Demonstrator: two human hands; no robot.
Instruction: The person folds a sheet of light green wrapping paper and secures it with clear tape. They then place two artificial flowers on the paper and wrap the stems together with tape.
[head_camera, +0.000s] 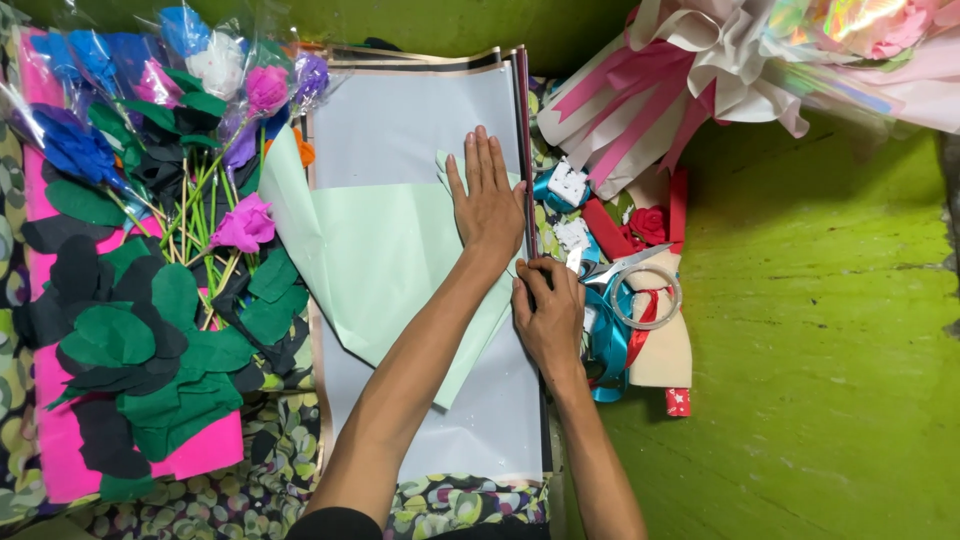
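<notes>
Firmly press the left hand (487, 200), open and flat, on the pale green sheet (385, 265); the right hand (548, 310), fingers curled, pinches its edge, so crease slowly.

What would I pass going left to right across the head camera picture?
Bright pink sheet → green paper leaves → pale green paper sheet → left hand → right hand → silver scissors → green floor.

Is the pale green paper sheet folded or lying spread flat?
Folded: the pale green paper sheet shows doubled layers and slanted edges, pressed under the left hand.
</notes>
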